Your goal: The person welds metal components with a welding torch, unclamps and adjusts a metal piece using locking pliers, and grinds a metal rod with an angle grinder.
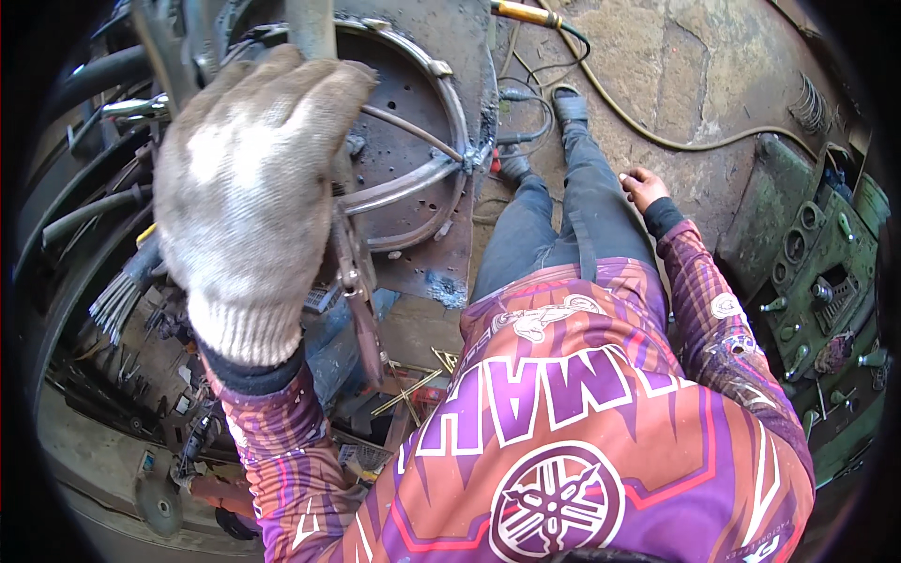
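My left hand (258,178), in a pale knitted work glove, is raised over the left side of the bench. Its fingers curl down around a hinged metal hand tool (358,305), perhaps locking pliers; the glove hides most of it. Beyond the fingertips rises a flat metal bar (310,26). Beside the glove, a round steel ring frame (454,98) with curved inner bars (404,184) lies on a dark, pitted steel plate (427,267). My right hand (643,188) is bare and hangs beside my right thigh, fingers loosely bent and apart, holding nothing visible.
A yellow-handled tool (526,13) with a cable lies at the plate's far edge. A long hose (657,143) crosses the concrete floor. Green machinery (798,272) with knobs stands at right. Thin rods (113,310) and metal scrap crowd the left. A wire coil (809,105) lies far right.
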Available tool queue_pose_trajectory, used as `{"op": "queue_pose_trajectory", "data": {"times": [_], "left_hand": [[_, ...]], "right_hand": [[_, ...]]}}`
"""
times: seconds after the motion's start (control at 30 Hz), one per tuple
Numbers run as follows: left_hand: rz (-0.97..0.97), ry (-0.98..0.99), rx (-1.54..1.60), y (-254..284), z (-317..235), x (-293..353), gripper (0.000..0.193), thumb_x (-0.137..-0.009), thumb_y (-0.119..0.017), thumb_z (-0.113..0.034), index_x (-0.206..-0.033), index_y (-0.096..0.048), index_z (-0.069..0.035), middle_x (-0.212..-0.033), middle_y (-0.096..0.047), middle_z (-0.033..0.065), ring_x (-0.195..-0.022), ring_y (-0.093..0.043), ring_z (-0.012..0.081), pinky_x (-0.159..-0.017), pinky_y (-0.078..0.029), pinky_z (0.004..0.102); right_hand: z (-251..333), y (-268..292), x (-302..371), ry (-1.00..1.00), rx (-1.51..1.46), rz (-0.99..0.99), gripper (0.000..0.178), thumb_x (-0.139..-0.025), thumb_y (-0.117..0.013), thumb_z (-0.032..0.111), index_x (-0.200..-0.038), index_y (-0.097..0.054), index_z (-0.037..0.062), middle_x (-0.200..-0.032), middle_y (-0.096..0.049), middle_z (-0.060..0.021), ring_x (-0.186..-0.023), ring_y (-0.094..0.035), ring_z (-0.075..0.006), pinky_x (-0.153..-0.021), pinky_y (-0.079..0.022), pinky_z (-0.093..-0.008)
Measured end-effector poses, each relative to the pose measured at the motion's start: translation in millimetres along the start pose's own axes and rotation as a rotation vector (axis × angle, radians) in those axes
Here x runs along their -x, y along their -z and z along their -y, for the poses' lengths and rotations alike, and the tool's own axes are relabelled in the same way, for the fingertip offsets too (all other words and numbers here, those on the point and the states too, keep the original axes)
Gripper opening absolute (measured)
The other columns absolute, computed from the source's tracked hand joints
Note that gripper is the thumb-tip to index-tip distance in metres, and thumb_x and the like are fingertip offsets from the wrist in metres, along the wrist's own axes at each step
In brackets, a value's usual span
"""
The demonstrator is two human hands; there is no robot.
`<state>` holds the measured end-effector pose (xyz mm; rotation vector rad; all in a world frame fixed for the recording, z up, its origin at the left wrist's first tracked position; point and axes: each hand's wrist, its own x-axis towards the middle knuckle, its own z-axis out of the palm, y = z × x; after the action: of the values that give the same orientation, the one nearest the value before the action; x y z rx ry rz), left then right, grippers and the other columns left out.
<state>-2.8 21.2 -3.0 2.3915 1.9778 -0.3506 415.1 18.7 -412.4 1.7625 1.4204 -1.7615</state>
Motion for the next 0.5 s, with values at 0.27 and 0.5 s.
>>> {"op": "queue_pose_trajectory", "data": {"times": [0.27, 0.5], "left_hand": [[0.033, 0.133, 0.124, 22.5, -1.1, 6.1, 0.02, -0.076, -0.061, -0.007, -0.096, -0.066, -0.006, -0.097, -0.069, 0.0112, -0.099, -0.065, 0.0286, -0.093, -0.049, 0.0402], [-0.017, 0.262, 0.201, 13.1, -15.4, 4.9, 0.049, -0.065, -0.078, -0.041, -0.09, -0.066, -0.001, -0.101, -0.064, 0.0143, -0.108, -0.056, 0.0282, -0.098, -0.042, 0.0412]], "right_hand": [[62.0, 33.2, -12.4, 0.138, 0.038, -0.035, 0.03, -0.088, -0.067, 0.028, -0.099, -0.068, 0.0012, -0.076, -0.065, -0.0059, -0.061, -0.059, -0.0138, -0.057, -0.05, -0.0309], [222.0, 98.3, -26.2, 0.424, -0.181, -0.238, 0.029, -0.09, -0.066, 0.026, -0.101, -0.067, -0.0005, -0.076, -0.063, -0.003, -0.061, -0.056, -0.0099, -0.057, -0.045, -0.0255]]}}
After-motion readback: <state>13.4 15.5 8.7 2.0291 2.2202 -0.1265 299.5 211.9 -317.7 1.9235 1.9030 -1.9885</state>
